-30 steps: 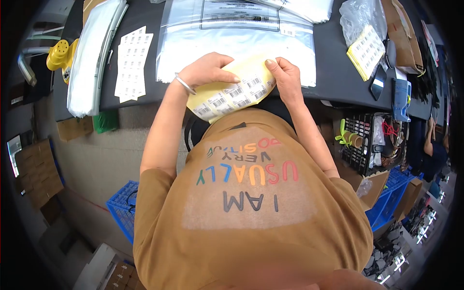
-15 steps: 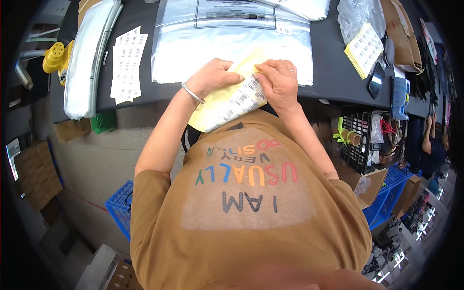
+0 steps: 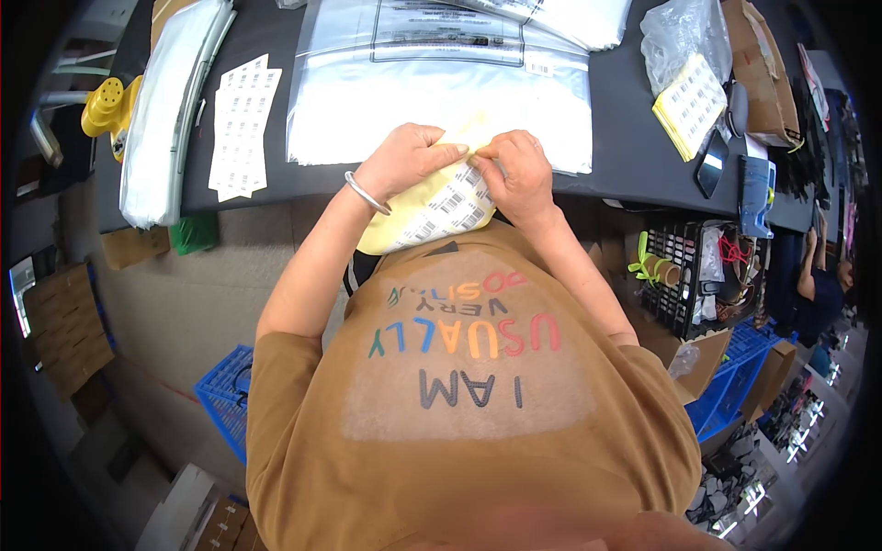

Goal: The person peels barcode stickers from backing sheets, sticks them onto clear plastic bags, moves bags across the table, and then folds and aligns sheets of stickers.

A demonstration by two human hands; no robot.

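Observation:
My left hand [image 3: 409, 158] grips the left side of a yellow-backed label sheet [image 3: 441, 213], its thumb lying across the top. The sheet carries rows of white barcode stickers and bends near my shirt. At the sheet's upper right, my right hand [image 3: 516, 174] pinches with thumb and forefinger; whether a sticker is between them is too small to tell. Beyond both hands lies a stack of clear plastic bags [image 3: 441, 101] with a printed black frame and a small barcode label [image 3: 539, 69] near its right edge.
Left on the black table [image 3: 262, 32] lie barcode sheets [image 3: 243, 129], folded plastic bags [image 3: 170, 119] and a yellow device [image 3: 110, 106]. To the right are more label sheets [image 3: 689, 101], a phone [image 3: 711, 165] and a cardboard box [image 3: 763, 73]. A black crate [image 3: 675, 285] stands below; another person [image 3: 813, 275] is far right.
Both hands and the label sheet have shifted slightly; my right hand has moved a little left and down, nearer my left thumb. The sheet is bent more.

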